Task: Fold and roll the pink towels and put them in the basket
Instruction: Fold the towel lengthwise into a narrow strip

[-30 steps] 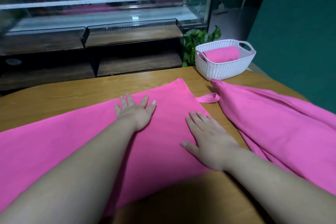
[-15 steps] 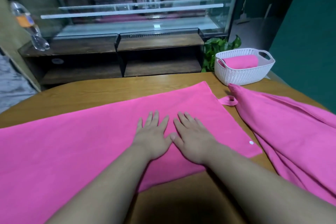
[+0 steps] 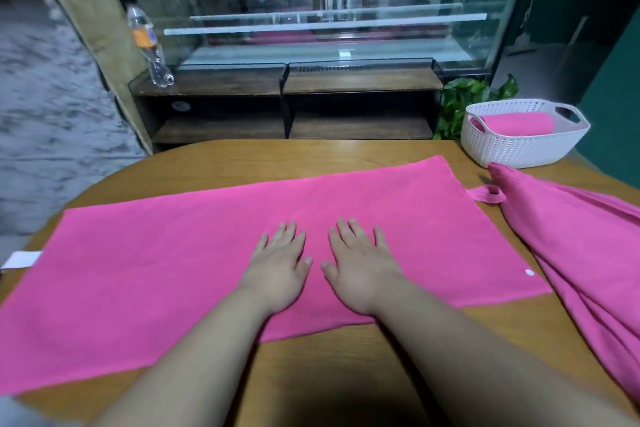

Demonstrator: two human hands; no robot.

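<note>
Pink towel [image 3: 173, 270] lies flat across the wooden table [image 3: 346, 374], long axis left to right. Left hand [image 3: 278, 267] and right hand [image 3: 362, 267] rest palm-down on its middle, side by side, thumbs nearly meeting, fingers straight and slightly spread, gripping nothing. Risks, my read: the cloth looks thin and limp, so a fold led by one hand will likely skew and the edges won't line up. The tabletop looks smooth, so a push may slide the whole sheet instead of flattening it. Far-left corner sits right at the table rim, so a tug that way could drag it over. Right end lies just beside the second pink towel [image 3: 581, 236], a loose draped heap spilling off the right side, and a roll started there could catch it. The hanging loop [image 3: 486, 194] pokes out between the two and could get trapped crooked. The small white snap [image 3: 529, 272] near the right corner may leave a lump in the roll. Basket [image 3: 519, 149] at the far right corner already holds one rolled towel [image 3: 516, 124], so a slack roll may not fit alongside. Materials: the towel is matte, fine-napped and nearly creaseless. The table is warm wood grain with a rounded outline. The basket is white plastic in a perforated weave pattern, oval, with cut-out handles. The rolled towel is a tight cylinder. White tag [image 3: 22, 259] shows at the towel's left edge.
</note>
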